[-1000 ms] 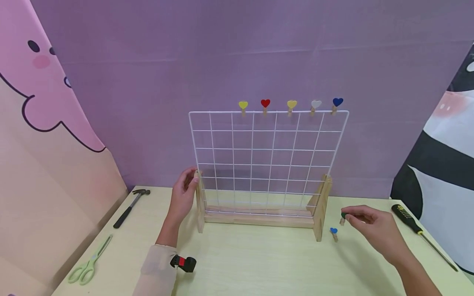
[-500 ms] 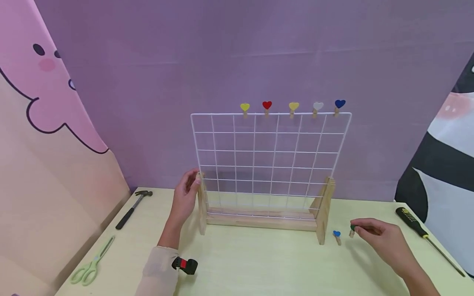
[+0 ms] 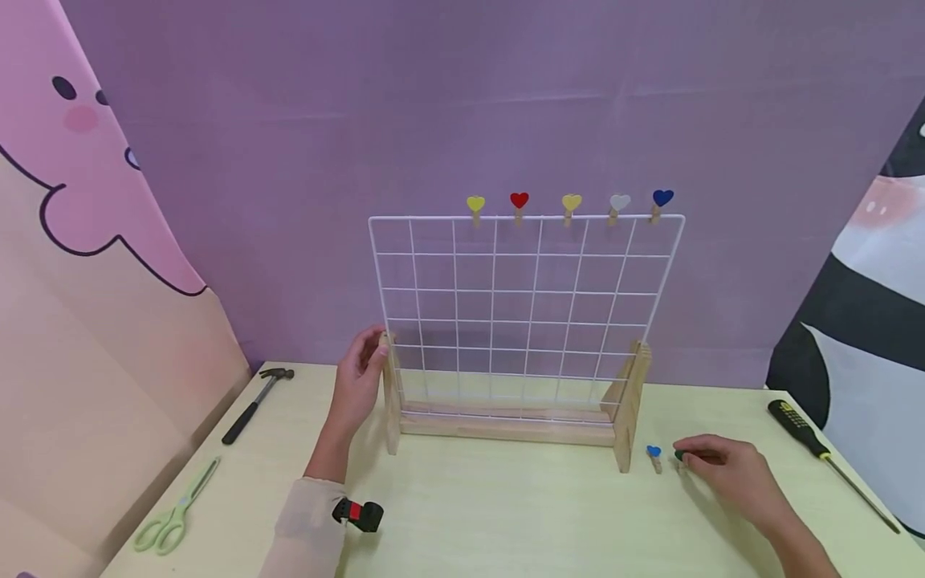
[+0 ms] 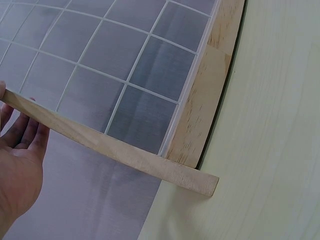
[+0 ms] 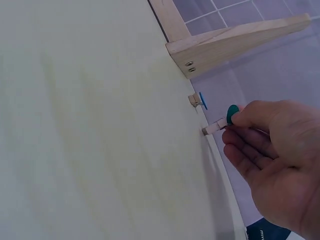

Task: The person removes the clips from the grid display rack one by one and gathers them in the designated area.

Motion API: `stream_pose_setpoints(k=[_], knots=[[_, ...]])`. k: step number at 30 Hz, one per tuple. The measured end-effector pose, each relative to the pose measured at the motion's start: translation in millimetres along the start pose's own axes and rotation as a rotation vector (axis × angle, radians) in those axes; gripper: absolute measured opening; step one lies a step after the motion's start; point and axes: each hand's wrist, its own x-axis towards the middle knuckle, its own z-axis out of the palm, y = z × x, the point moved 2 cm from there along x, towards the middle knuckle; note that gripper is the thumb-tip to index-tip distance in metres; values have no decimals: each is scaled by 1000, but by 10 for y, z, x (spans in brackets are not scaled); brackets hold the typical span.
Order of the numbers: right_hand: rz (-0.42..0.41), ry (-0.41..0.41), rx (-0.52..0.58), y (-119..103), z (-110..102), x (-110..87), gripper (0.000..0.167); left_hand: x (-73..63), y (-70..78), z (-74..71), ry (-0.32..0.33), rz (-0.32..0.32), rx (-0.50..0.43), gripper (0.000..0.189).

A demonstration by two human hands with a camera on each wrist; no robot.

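My left hand (image 3: 357,373) grips the top of the left wooden upright (image 4: 105,145) of a stand. The stand holds a white wire grid (image 3: 531,293). Thumb and fingers of my right hand (image 3: 733,474) pinch a small wooden clothespin (image 5: 218,126) by its green top, its lower end at the tabletop. Beside it on the table lies another clothespin with a blue heart (image 3: 654,457). Along the grid's top wire stand several heart clothespins: a yellow heart (image 3: 475,204), a red heart (image 3: 519,200), a second yellow heart (image 3: 572,202), a white heart (image 3: 619,202) and a dark blue heart (image 3: 662,197).
A hammer (image 3: 257,406) and green scissors (image 3: 177,510) lie at the table's left side. On the right side is a screwdriver (image 3: 831,461) with a black and yellow handle. A purple cloth (image 3: 289,185) hangs behind the table.
My right hand has moved down and slightly right with the green-topped clothespin, lowering it toward the table. The left hand stays on the upright. The whole head view shifts a little.
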Motion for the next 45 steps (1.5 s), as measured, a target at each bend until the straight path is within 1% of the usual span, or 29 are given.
stream_pose_setpoints(k=[7,10,14,17,22,29,36,42,45], knots=[[16,-3,9,45,89,25,20,-2,36,0,0,9,1,38],[37,-19,21,65,106,29,24,-3,39,1,-1,5,-5,39],[85,-42,26,93,115,26,29,-3,43,1,0,-2,-2,38],[102,-39,11,118,123,13,31,-6,44,-1,-2,8,-4,37],[80,-11,-12,136,146,-9,31,-7,35,-10,-7,31,-9,38],[54,-11,-46,128,164,3,32,-14,21,-24,-2,21,-13,39],[60,-18,-48,110,161,11,32,-25,37,-23,3,13,-13,38],[67,12,-32,112,144,-10,29,-16,27,-8,3,10,-12,39],[81,18,-4,119,125,-12,29,-15,22,-1,5,2,-6,39]])
